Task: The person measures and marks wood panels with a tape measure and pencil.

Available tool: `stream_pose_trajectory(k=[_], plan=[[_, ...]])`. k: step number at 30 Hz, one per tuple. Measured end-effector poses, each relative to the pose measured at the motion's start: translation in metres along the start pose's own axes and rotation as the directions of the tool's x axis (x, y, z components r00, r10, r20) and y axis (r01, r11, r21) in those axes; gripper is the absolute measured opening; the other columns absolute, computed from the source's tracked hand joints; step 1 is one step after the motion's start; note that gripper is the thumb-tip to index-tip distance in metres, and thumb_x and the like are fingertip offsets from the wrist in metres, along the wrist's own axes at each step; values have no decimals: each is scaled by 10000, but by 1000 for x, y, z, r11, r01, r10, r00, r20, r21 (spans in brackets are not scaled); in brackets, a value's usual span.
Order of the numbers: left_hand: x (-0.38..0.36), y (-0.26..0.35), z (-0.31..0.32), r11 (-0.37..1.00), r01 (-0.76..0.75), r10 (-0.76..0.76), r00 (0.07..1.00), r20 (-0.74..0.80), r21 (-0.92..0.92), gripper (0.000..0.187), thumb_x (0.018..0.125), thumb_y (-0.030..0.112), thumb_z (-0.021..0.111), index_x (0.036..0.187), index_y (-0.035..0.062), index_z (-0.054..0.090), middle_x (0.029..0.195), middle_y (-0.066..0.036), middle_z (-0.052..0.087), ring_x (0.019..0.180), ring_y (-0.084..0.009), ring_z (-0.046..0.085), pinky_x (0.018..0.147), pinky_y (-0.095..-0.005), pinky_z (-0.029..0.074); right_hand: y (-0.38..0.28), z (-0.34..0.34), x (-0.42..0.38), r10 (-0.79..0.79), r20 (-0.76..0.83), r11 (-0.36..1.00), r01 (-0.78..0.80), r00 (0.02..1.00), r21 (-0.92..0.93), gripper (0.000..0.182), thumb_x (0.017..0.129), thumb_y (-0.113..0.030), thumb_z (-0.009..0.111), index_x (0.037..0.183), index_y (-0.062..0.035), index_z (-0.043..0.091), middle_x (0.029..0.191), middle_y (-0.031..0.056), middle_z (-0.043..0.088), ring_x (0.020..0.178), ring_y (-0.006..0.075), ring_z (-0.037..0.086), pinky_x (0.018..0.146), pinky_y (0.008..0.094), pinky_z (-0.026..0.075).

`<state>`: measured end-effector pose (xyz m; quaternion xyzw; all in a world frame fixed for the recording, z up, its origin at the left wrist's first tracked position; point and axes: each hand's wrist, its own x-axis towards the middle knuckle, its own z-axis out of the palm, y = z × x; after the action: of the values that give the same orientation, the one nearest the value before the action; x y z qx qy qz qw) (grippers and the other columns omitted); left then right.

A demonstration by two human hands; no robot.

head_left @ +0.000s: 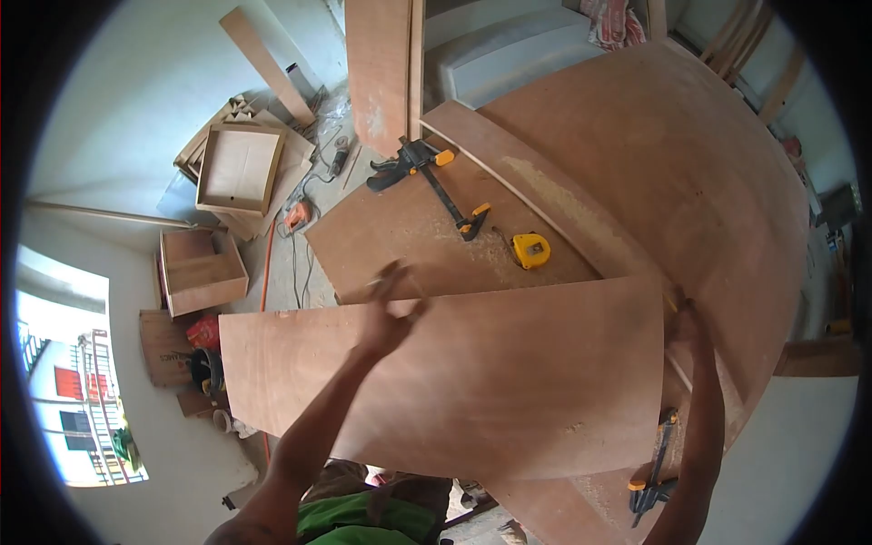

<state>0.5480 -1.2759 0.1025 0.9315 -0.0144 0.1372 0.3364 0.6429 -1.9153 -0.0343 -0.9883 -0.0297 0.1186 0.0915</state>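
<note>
A wide plywood panel (454,381) lies across in front of me, over other boards. My left hand (391,318) is over its far edge, with fingers apart and blurred by motion, and nothing shows in it. At the panel's right end, my right hand (681,322) is closed around something thin and yellowish that I cannot make out. Beyond the panel, a yellow tape measure (531,251) and a black and orange bar clamp (439,193) rest on a lower board (381,236). A second clamp (656,472) is near my right forearm.
A large plywood sheet (708,163) fills the right side, with a long dusty strip (545,186) along it. At the left are wooden drawer boxes (238,168), power tools and cables on the floor. Tall boards (381,73) stand at the back.
</note>
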Motion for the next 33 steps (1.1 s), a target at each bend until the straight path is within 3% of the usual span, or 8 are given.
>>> stream_pose_trajectory(k=[5,9,11,14,16,17,23,33], plan=[[-158,-147,-121,827,523,-411,812,-414,207,413,770,201,760,1077,0,569,1056,-150,580,970,-303,559,812,-395,469,-109,-170,-36,80,-68,990,-87,995,-109,1096,434,-194,816,1386,-72,287,1143,232,522,1035,403,556,879,429,481],[-308,-224,-201,260,888,-563,458,-688,379,558,793,396,725,1083,-43,539,1114,-185,576,969,-343,569,831,-385,473,-143,-262,-56,18,-132,990,-36,991,-138,1029,433,-177,817,1364,-41,399,1194,231,530,1072,363,551,910,389,455],[-390,-289,-205,284,924,-810,88,-579,-256,715,785,529,684,1161,-53,511,1206,-183,561,1031,-354,566,865,-470,462,-198,-308,-74,78,-48,982,-85,996,-168,1005,447,-169,806,1359,-39,405,1197,226,529,1086,357,544,921,383,445],[-393,-264,-219,-367,798,-928,-353,122,-478,1070,632,796,607,1423,162,265,1421,-184,325,1242,-398,361,840,-567,443,-234,-310,-93,-11,51,993,17,999,-113,955,472,-161,796,1341,-35,422,1169,210,547,1084,345,543,924,382,436],[-405,-289,-196,-436,553,-898,-320,302,-710,1053,630,821,579,1424,195,283,1338,-161,356,1170,-372,414,867,-526,448,-233,-281,-119,-243,-67,970,244,968,8,870,515,-157,794,1297,-10,442,1107,184,585,984,303,586,855,369,466],[-408,-288,-191,-461,419,-877,-80,473,-782,1119,576,827,618,1358,65,372,1340,-133,387,1140,-322,472,923,-482,443,-245,-253,-134,-194,-71,963,204,978,174,829,545,-164,798,1278,6,448,1091,173,593,913,265,607,795,351,487],[-404,-306,-169,-387,216,-917,13,399,-896,686,839,600,559,1257,65,468,1237,-130,510,1090,-301,538,919,-465,480,-349,-76,-232,93,51,689,-101,994,717,818,606,-253,826,1273,9,433,997,163,619,745,189,631,648,315,518],[-424,-235,-242,-257,331,-887,292,358,-908,461,889,444,593,1135,57,549,1020,-78,598,900,-216,597,785,-377,512,-436,33,-259,191,-243,935,-102,951,339,815,536,-275,855,1191,-27,438,1003,229,622,954,390,612,806,438,498]])
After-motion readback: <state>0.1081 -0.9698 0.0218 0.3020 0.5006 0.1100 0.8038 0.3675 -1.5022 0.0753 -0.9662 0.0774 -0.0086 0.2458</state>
